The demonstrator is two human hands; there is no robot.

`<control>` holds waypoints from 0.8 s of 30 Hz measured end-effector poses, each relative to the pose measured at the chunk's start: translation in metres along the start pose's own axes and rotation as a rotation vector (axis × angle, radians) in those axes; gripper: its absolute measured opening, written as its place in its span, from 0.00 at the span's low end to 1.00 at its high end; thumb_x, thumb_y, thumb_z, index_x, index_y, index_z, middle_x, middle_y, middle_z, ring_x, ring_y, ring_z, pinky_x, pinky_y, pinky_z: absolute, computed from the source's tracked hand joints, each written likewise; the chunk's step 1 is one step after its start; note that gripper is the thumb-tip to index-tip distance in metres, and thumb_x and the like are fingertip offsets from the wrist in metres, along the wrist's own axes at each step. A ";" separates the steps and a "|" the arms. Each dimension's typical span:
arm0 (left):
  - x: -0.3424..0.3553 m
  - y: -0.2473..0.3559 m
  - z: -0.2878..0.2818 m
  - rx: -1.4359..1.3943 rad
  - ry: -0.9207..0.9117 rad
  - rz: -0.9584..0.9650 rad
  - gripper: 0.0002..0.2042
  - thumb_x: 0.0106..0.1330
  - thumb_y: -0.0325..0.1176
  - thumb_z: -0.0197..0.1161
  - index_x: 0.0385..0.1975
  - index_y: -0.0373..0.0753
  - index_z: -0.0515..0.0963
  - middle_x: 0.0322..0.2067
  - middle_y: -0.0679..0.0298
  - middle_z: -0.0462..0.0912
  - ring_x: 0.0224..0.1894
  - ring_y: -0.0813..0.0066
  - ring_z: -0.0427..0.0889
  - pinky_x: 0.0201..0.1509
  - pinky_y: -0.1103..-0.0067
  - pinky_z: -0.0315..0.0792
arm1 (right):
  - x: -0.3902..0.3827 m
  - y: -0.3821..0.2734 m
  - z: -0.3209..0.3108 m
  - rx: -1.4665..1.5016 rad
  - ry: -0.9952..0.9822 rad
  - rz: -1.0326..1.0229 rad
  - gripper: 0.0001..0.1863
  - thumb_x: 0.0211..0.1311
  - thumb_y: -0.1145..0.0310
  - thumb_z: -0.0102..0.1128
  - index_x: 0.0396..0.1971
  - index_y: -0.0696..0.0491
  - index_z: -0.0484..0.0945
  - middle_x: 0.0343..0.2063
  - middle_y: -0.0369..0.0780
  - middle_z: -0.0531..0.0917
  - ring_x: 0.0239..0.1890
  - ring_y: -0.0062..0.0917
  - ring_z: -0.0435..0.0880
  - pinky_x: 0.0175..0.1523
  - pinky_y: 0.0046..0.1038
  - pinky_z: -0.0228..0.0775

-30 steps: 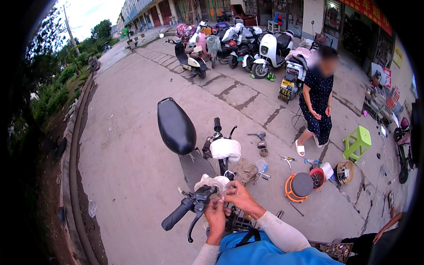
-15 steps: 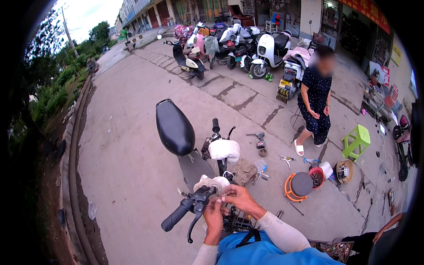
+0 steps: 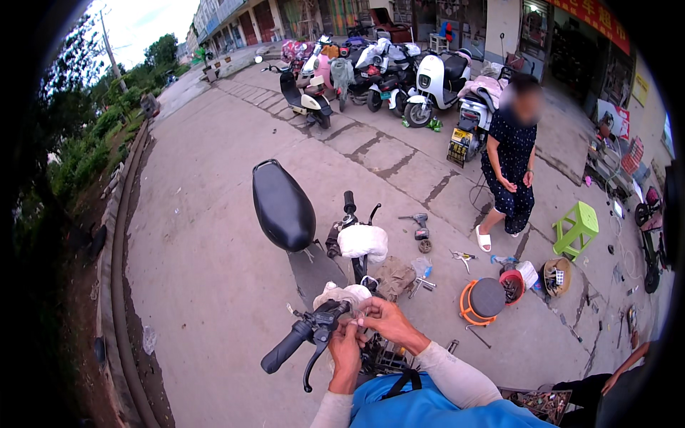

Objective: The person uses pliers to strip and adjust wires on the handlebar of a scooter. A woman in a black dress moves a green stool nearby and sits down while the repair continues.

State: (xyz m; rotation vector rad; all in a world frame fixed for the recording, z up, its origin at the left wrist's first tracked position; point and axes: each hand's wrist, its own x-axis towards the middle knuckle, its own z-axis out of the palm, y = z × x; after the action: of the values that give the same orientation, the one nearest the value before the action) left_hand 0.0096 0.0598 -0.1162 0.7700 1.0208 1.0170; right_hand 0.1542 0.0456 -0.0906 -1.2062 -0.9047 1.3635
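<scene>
My left hand (image 3: 345,351) and my right hand (image 3: 389,322) meet at the middle of a scooter's handlebar, fingertips pinched close together. Whatever thin piece lies between them is too small to make out. Just left of my hands is the black handlebar grip (image 3: 287,349) with its brake lever (image 3: 309,371). Whitish wrapping (image 3: 334,294) covers the bar beyond my fingers. Farther along, a white padded bundle (image 3: 362,242) sits by the other grip (image 3: 348,202). The black scooter seat (image 3: 283,207) is beyond the handlebar. Parts below my hands are partly hidden.
Around the ground on the right lie a cordless power tool (image 3: 421,227), pliers (image 3: 464,259), a brown rag (image 3: 395,277), an orange-framed stool (image 3: 481,299), a red bowl (image 3: 512,287) and a green stool (image 3: 576,230). A person (image 3: 510,153) stands nearby. Parked scooters (image 3: 435,82) line the back.
My hands stay pinched at the same spot on the handlebar, with only slight finger movement. At the lower right edge, another person's arm has shifted slightly.
</scene>
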 end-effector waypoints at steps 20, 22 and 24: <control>-0.002 -0.007 0.006 -0.120 0.063 -0.039 0.02 0.74 0.27 0.58 0.38 0.37 0.75 0.24 0.68 0.78 0.19 0.85 0.71 0.19 0.87 0.61 | -0.015 -0.003 0.009 -0.419 0.100 -0.352 0.09 0.67 0.78 0.56 0.43 0.57 0.83 0.42 0.41 0.78 0.40 0.26 0.82 0.46 0.28 0.76; -0.002 -0.008 0.006 -0.119 0.066 -0.033 0.02 0.74 0.27 0.58 0.38 0.37 0.75 0.23 0.69 0.77 0.19 0.86 0.71 0.19 0.87 0.61 | -0.014 -0.001 0.005 -0.425 0.077 -0.312 0.09 0.65 0.77 0.59 0.43 0.57 0.83 0.41 0.41 0.80 0.41 0.28 0.84 0.47 0.28 0.77; -0.002 -0.008 0.006 -0.114 0.068 -0.026 0.02 0.74 0.28 0.58 0.39 0.37 0.75 0.23 0.70 0.76 0.19 0.86 0.71 0.19 0.87 0.61 | -0.013 0.001 0.003 -0.458 0.081 -0.305 0.09 0.64 0.77 0.61 0.43 0.57 0.82 0.40 0.41 0.82 0.41 0.28 0.85 0.47 0.28 0.77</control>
State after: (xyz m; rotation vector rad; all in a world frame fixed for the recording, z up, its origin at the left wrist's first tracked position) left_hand 0.0177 0.0543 -0.1202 0.6316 1.0196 1.0757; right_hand 0.1501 0.0335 -0.0888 -1.3823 -1.3289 0.8812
